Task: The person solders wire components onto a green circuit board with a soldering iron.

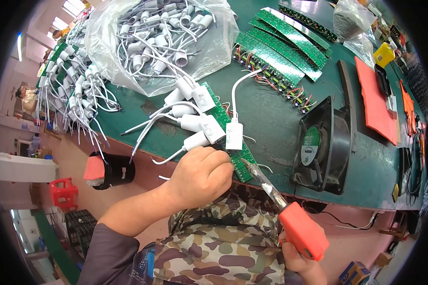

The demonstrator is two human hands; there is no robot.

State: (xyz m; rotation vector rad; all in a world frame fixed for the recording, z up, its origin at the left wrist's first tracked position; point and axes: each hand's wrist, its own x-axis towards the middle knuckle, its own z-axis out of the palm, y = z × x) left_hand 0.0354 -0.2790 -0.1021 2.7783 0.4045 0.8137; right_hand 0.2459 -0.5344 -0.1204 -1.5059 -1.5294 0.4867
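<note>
My right hand (296, 256) is wrapped round the red handle of a soldering iron (303, 229). Its metal tip points up and left, at the near end of a narrow green circuit board (243, 173). Beside that end my left hand (202, 175) is closed, fingers curled down; what they pinch is hidden. Several white cylindrical housings with white cables (195, 122) lie along the board's left side, the closest one against my left knuckles. Another white housing (234, 136) sits across the board, its cable curving up toward the back.
A clear plastic bag (100, 47) full of white housings stands at the back left, beside a heap of wired ones (73, 88). Green board panels (276, 52) lie at the back. A black fan (323, 147) stands to the right, near a red sheet (373, 102).
</note>
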